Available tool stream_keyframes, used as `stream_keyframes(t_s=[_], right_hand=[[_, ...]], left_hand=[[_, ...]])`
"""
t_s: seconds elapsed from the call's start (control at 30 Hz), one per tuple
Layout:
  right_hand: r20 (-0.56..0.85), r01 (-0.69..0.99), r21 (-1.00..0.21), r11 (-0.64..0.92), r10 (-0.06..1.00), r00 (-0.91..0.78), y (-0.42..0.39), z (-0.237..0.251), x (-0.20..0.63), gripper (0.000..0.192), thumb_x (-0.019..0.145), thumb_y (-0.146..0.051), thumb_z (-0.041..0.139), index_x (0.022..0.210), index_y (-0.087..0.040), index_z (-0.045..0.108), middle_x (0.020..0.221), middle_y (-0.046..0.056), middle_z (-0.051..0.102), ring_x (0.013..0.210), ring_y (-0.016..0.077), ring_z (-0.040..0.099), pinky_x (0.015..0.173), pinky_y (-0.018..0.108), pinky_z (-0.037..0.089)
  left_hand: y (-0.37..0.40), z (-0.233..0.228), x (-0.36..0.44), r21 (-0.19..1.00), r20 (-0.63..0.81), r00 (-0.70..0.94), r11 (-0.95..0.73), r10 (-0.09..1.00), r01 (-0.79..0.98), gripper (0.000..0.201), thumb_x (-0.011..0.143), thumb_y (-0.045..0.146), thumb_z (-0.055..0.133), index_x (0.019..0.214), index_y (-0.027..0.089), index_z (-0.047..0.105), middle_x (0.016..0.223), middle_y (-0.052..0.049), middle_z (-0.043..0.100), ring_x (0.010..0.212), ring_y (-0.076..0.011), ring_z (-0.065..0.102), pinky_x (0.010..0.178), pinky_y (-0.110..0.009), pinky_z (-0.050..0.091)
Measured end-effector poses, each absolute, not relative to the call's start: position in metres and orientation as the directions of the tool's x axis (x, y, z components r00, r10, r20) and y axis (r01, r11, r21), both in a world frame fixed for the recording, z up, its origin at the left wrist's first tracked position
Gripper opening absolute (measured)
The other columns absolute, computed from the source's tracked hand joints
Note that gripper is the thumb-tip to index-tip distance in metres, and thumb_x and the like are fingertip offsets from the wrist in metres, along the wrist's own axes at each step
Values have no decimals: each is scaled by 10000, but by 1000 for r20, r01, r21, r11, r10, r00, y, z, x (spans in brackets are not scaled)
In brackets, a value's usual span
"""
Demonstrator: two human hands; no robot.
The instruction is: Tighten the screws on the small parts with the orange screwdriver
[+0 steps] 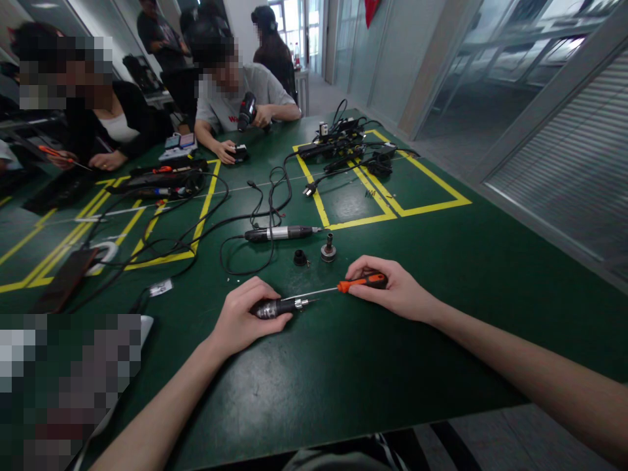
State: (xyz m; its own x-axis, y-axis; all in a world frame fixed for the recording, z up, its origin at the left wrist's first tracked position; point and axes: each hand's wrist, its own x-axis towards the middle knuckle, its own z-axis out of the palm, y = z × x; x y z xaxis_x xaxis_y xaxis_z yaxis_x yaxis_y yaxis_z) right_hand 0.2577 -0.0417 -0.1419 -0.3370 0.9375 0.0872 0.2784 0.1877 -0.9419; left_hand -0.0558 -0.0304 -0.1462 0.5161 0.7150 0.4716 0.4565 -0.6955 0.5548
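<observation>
While the left fingers (261, 288) wrapped around a dark cylindrical tool (267, 309) at the frame's centre, the right fingers (367, 264) closed on an orange-and-black screwdriver (364, 282) to its right, shaft pointing towards the tool. Pushing hard with a poorly seated tip could have driven the shaft into the left fingers.

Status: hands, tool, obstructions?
Left hand gripping dark tool. Right hand holding screwdriver, pointed toward tool; contact unclear. Black part, metal part just beyond, untouched.
</observation>
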Motion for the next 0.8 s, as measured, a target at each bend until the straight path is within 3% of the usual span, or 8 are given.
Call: stream_keyframes(t_s=[0.17,0.4,0.5,0.63,0.8], right_hand=[[-20,241,-967,77,926,-377,-43,-141,257,345,1000,-526,568,965,-192,646,596,-40,544,498,121,486,496,262,423],[152,302,-917,261,928,-340,-42,-141,257,235,897,-422,731,980,-206,690,857,25,652,738,165,624,680,293,518],[100,297,-931,215,928,-358,-42,-144,257,279,930,-472,688,983,-198,679,792,10,634,648,141,574,604,273,475],[-4,301,-946,119,926,-378,-43,-144,258,371,1032,-532,504,1027,-192,650,597,-54,525,508,119,486,516,255,399],[109,297,-931,210,940,-323,-42,-139,258,268,937,-448,680,1038,-202,653,718,-25,590,597,125,527,601,267,454]], left_hand=[[-30,-146,-56,552,477,521,-703,707,449,174,831,304,818,831,183,692,787,-36,725,701,-168,677,640,-276,547],[-30,-147,-56,557,472,512,-692,718,458,177,824,295,827,834,178,694,794,-31,725,702,-162,678,643,-266,545],[-30,-147,-57,553,481,515,-701,710,450,177,821,287,831,836,176,694,794,-29,721,704,-160,674,645,-264,542],[-30,-147,-57,552,481,517,-703,708,450,174,825,286,827,833,177,692,791,-30,720,705,-162,674,647,-268,541],[-30,-147,-56,553,473,517,-698,713,456,176,822,300,826,831,183,696,782,-31,719,695,-166,672,635,-273,539]])
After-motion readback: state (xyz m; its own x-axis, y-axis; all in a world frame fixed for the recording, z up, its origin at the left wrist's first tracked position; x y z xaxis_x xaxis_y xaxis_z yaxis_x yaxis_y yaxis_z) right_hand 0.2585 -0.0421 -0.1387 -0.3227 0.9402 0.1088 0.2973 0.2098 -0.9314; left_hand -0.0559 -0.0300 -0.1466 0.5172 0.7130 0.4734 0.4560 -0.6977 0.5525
